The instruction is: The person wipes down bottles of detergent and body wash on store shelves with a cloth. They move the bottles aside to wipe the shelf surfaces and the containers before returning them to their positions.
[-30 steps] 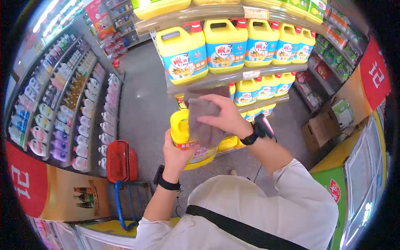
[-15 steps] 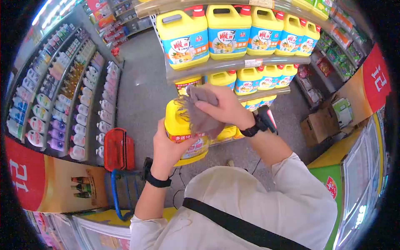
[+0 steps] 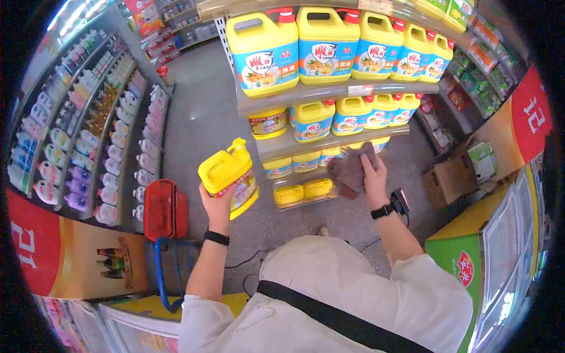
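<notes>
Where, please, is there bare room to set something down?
Bare floor lies between the left bottle rows and the display rack, with more between that rack and the cardboard box. The rack's shelves are crowded: yellow jugs stand close together.

- I'm in a shop, supermkt type
- Rows of matching yellow jugs (image 3: 328,56) in front of me, price tag (image 3: 360,90) on shelf edge
- Multi-tier bottle rack (image 3: 94,141), my L
- Red basket (image 3: 159,212) nearby
- Glass-topped display case (image 3: 500,229), my R, w/ promo panel (image 3: 528,112) beyond
</notes>
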{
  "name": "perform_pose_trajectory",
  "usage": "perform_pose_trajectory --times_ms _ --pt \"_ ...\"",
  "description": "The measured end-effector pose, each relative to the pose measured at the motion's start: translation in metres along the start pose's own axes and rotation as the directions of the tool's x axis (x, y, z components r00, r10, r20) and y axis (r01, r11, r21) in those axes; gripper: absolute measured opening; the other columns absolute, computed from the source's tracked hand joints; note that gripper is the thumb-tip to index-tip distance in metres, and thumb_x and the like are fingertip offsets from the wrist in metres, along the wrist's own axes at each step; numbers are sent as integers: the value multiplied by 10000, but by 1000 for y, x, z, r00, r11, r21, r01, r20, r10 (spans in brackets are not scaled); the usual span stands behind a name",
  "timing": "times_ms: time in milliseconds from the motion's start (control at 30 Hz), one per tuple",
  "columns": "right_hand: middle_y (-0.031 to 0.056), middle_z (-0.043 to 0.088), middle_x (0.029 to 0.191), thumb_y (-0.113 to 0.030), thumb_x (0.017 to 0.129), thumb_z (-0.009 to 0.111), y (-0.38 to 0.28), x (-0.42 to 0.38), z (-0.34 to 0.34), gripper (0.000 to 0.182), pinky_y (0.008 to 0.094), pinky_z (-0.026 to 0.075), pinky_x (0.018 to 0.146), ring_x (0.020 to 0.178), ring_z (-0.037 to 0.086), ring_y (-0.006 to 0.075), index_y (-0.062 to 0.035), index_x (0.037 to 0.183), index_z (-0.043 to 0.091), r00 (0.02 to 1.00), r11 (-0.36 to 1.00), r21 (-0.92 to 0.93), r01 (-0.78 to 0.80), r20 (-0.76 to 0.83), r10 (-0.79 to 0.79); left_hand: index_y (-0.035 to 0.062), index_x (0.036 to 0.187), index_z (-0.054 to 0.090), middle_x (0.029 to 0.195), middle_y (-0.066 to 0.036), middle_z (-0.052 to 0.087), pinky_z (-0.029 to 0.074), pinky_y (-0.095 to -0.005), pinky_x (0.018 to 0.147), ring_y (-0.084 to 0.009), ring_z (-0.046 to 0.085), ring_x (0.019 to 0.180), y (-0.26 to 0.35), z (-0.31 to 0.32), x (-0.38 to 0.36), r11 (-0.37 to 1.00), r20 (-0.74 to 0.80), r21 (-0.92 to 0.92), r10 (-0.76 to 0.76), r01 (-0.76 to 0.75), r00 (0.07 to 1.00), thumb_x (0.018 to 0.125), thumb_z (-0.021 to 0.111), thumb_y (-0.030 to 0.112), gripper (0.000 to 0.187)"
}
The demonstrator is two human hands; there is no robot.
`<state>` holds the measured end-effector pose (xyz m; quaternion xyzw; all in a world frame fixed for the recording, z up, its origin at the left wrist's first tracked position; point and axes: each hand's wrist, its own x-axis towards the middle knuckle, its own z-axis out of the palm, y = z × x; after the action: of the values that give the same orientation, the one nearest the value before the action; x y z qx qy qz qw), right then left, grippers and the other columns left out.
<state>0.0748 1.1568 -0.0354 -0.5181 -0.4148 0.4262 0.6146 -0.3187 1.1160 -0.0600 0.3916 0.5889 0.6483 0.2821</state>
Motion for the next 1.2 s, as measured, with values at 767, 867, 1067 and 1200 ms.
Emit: perform_pose_trajectory --times_ms 767,867,1067,1200 --pt "61 671 1005 -206 940 625 16 -111 -135 292 289 480 825 904 607 148 35 1103 631 884 876 -349 -334 -440 162 37 1279 477 1248 -93 594 502 -373 975 -223 599 1136 -100 96 146 908 357 -366 -65 204 932 730 786 -67 639" --pt "61 672 990 -214 935 631 33 -104 -144 288 284 479 819 894 609 148 29 1091 632 904 879 -377 -293 -409 125 36 1285 474 1243 -94 600 502 -372 974 -221 602 1130 -101 109 152 957 438 -240 -45 165 898 726 785 -72 649" --pt "38 657 995 -163 924 645 41 -88 -137 235 297 481 798 885 581 137 18 1074 636 916 896 -315 -313 -349 198 34 1280 481 1208 -89 620 511 -358 952 -212 614 1102 -127 130 159 925 527 -235 -136 298 839 750 783 -31 613" --pt "26 662 970 -174 936 633 46 -78 -131 234 276 480 800 874 593 114 17 1073 637 944 912 -331 -241 -297 142 31 1287 459 1201 -103 619 511 -363 940 -206 603 1125 -121 136 137 973 509 -200 0 118 861 719 802 -31 666"
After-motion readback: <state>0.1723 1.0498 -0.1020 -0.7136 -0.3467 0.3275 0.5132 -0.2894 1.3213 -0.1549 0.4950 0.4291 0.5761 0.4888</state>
